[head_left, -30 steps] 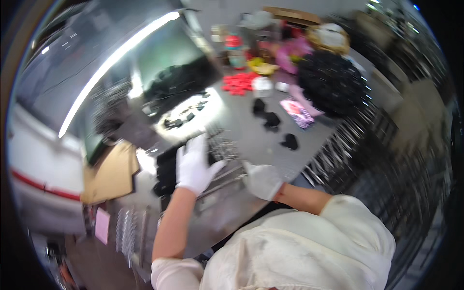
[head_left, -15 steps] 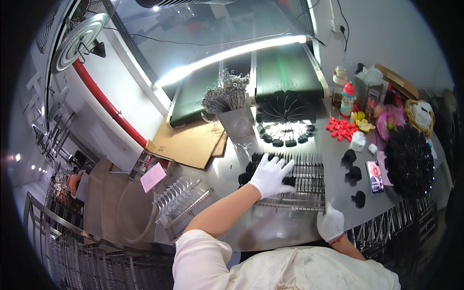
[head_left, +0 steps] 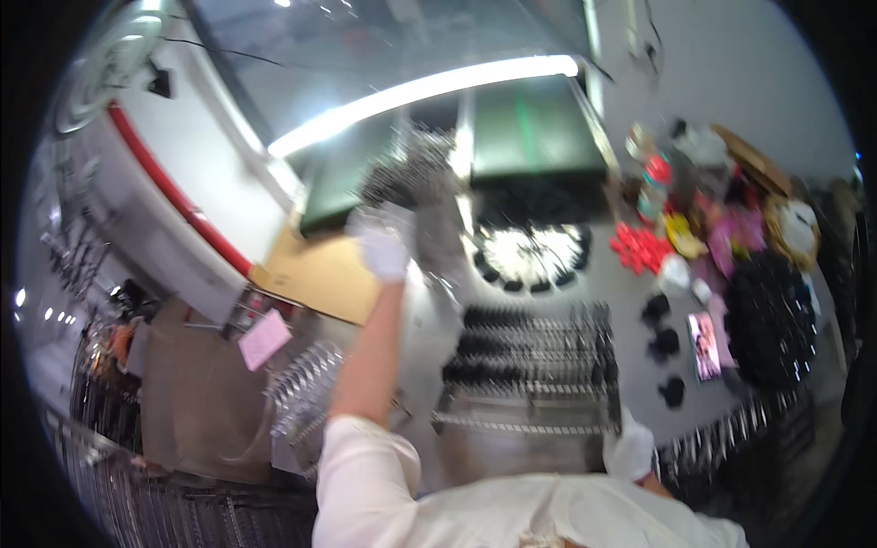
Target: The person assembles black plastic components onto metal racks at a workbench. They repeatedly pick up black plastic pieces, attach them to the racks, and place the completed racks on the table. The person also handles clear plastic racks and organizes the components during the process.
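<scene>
My left hand [head_left: 384, 242], white-gloved and smeared by motion, is at the left side of a grey metal bin [head_left: 435, 233]. A dense bunch of thin wire hooks [head_left: 406, 169] stands up out of that bin. Before me on the table lies a wire rack [head_left: 530, 425] with rows of black pieces [head_left: 525, 345] set along it. My right hand [head_left: 630, 449], gloved as well, is against the rack's near right corner; its fingers are blurred and partly hidden. Behind the rack, a ring of black pieces [head_left: 539, 285] fans out on a bright patch.
Left of the rack stands a smaller rack of clear coils [head_left: 306, 384], beside a pink card [head_left: 265, 340]. Cardboard [head_left: 320, 279] lies behind it. To the right are loose black pieces [head_left: 665, 343], a phone [head_left: 704, 347], red pieces [head_left: 639, 248], bottles [head_left: 653, 187] and a black pile [head_left: 772, 315].
My left hand has lifted off the black pieces on the rack and swung left and away to the bin. The right hand stays by the rack's corner. The whole view has shifted slightly.
</scene>
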Demonstrator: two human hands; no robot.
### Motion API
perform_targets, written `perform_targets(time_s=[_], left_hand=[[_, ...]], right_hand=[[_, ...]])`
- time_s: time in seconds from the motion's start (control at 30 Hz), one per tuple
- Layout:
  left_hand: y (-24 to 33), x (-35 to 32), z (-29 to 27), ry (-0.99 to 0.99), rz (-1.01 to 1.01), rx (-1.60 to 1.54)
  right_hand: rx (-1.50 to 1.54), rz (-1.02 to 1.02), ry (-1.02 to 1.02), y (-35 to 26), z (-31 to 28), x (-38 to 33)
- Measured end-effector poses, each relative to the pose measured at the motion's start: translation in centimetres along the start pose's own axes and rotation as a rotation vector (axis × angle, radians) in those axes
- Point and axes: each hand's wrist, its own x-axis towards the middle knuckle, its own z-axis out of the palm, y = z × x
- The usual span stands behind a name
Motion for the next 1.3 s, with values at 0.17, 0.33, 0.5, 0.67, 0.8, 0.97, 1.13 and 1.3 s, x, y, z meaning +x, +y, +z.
perform_targets(time_s=[0.17, 0.33, 0.5, 0.67, 0.8, 0.97, 1.13, 1.3], left_hand=[[-6.2, 9.2, -2.8, -0.014, -0.575, -0.566], [-7.3, 12.5, -1.6, -0.288, -0.651, -0.94], [-5.3, 11.8, -9.7, 0.247, -0.274, -0.338], [4.8, 2.6, -29.0, 0.536, -0.317, -0.829], [0.2, -7.5, -34.0, 0.257, -0.594, -0.902], [0.3, -19.7, -32.5, -0.264, -0.97, -1.104], [-0.9, -19.3, -35.0, -0.329, -0.948, -1.147], [-3.2, -18.5, -37.2, -0.377, -0.986, -1.231]], right_hand=[[-0.083, 0.07, -0.09, 0.6, -0.7, 0.1], [-0.043, 0.098, -0.109, 0.7, -0.8, 0.1], [-0.056, 0.054, -0.136, 1.3, -0.5, 0.4], [-0.068, 0.086, -0.116, 2.5, -0.3, -0.3], [-0.108, 0.013, -0.124, 3.1, -0.2, -0.3], [-0.094, 0.001, -0.148, 5.5, 0.2, -0.4], [-0.003, 0.006, -0.094, 6.2, -1.4, -1.9], [0.012, 0.006, -0.109, 6.9, -2.8, -3.0]])
